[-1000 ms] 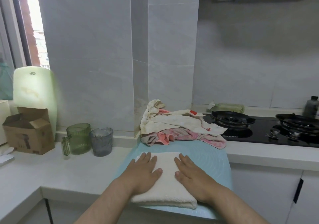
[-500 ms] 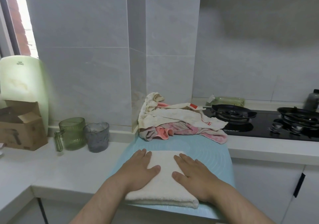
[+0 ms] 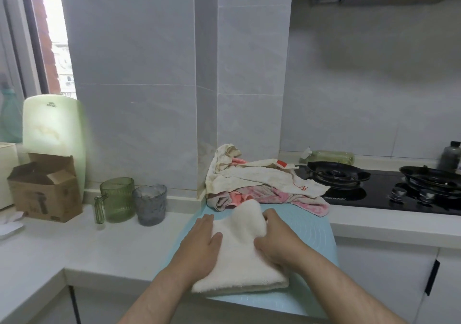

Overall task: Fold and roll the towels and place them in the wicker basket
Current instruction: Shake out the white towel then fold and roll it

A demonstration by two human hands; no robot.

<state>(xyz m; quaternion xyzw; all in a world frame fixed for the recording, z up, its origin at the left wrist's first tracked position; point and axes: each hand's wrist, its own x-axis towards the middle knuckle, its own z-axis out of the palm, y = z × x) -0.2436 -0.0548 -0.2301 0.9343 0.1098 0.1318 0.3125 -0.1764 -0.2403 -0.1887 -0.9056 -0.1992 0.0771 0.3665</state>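
Folded towel (image 3: 239,256): cream terry cloth, matt, short soft nap.
Mat (image 3: 309,224) under it: pale blue, smooth, matt, rubbery look, faint printed rings.
Counter (image 3: 112,246): white, smooth, low sheen.
Towel pile (image 3: 259,177): worn cloth, cream and pink, creased, the cream layer stained.
Green mug (image 3: 117,200) and grey cup (image 3: 150,205): translucent, ribbed, glossy; glass or plastic cannot be told.
Box (image 3: 47,194): brown cardboard, matt.
Hob (image 3: 374,199): glossy black glass.
Burner grate (image 3: 336,174): dark matt metal.
Wall tiles (image 3: 139,49): pale grey, smooth, slight gloss.

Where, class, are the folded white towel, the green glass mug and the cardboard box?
folded white towel (image 3: 239,261), head view, on its flat top layer.
green glass mug (image 3: 117,200), head view, on its ribbed side wall.
cardboard box (image 3: 45,199), head view, on its front face.
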